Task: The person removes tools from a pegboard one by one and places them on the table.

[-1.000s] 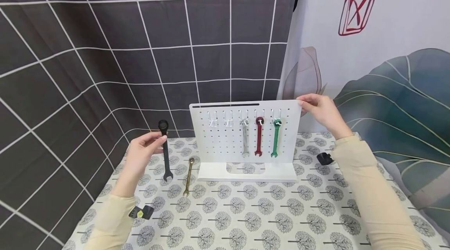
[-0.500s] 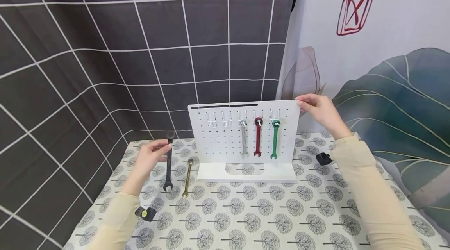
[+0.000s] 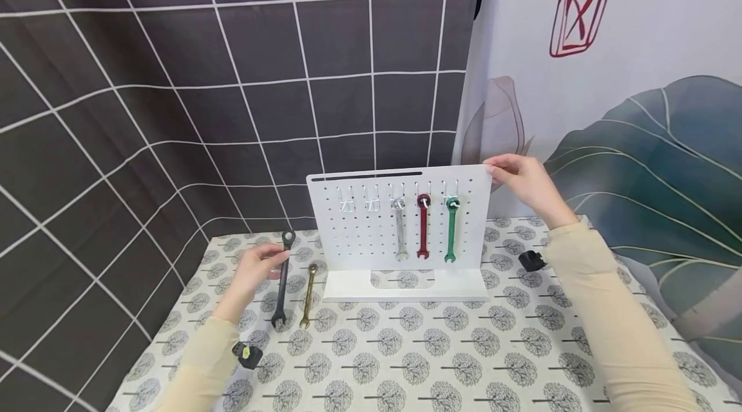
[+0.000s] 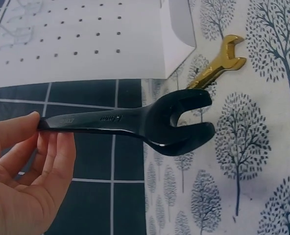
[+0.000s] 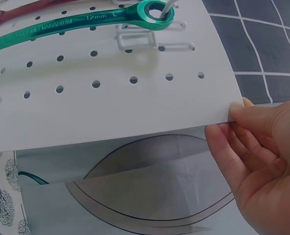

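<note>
My left hand [image 3: 255, 273] pinches a black combination wrench [image 3: 282, 290] near its ring end, with the open jaw pointing down. In the left wrist view that jaw fills the middle of the picture. A gold wrench [image 3: 309, 296] lies on the cloth just right of it. My right hand [image 3: 518, 183] pinches the top right corner of a white pegboard [image 3: 353, 232]. Silver [image 3: 401, 232], red [image 3: 424, 228] and green [image 3: 451, 232] wrenches hang from its hooks by their ring ends. The two hooks [image 3: 372, 199] at the left bear nothing.
A tree-patterned cloth [image 3: 423, 360] covers the table. Behind it hangs a dark gridded curtain [image 3: 243, 116], with a white printed one [image 3: 522, 32] at the right. Black wrist devices sit by each sleeve, one at the left [image 3: 247, 355] and one at the right [image 3: 531, 261].
The left hand has moved right and down with the black wrench, bringing it closer to the gold one. The right hand keeps its hold on the pegboard corner.
</note>
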A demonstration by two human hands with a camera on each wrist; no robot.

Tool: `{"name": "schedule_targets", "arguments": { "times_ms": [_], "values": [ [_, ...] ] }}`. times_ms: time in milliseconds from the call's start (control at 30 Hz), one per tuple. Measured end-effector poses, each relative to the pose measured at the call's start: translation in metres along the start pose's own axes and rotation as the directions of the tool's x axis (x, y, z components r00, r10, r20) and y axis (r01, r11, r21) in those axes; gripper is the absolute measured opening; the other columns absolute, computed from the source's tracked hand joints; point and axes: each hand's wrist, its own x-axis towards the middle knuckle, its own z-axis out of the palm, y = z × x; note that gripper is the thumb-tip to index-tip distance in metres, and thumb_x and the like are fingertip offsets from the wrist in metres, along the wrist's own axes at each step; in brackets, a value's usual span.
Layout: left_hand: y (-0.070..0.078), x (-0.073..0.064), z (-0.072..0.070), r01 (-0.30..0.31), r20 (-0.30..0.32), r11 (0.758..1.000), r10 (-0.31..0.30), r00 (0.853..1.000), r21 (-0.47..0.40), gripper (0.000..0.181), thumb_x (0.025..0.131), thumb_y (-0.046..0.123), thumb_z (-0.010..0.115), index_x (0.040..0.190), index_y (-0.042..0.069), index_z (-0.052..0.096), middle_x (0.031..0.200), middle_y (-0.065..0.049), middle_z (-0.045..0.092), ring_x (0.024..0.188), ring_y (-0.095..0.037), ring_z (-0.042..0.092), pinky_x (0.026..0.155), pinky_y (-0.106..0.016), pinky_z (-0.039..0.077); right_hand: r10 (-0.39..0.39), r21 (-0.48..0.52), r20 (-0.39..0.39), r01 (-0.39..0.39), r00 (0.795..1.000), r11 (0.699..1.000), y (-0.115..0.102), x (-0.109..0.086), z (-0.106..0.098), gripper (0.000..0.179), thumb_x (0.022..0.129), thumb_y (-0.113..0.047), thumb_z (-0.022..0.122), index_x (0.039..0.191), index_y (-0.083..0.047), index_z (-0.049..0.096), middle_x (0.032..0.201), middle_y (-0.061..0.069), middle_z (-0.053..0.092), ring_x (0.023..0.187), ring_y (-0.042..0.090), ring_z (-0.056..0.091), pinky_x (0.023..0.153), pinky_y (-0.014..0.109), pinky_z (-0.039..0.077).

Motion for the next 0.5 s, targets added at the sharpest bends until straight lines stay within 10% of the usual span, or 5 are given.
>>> {"name": "schedule_targets", "arguments": {
  "times_ms": [500],
  "values": [
    [-0.018,0.01,0.009,0.077,0.019,0.997,-0.077,0.997,0.011,0.038,0.098,0.012,0.064,0.128,-0.011,0.058,0.124,-0.03,0.062,0.089,-0.019,0.065,0.081,-0.036,0.062,0.015,0.005,0.002,-0.015,1.0,1.0,0.0,0.0,0.0,0.039,0.102,-0.031,0.062,0.125,0.0,0.065,0.115,0.023,0.07,0.085,0.014,0.067,0.099,0.053,0.045]
  ]
}}
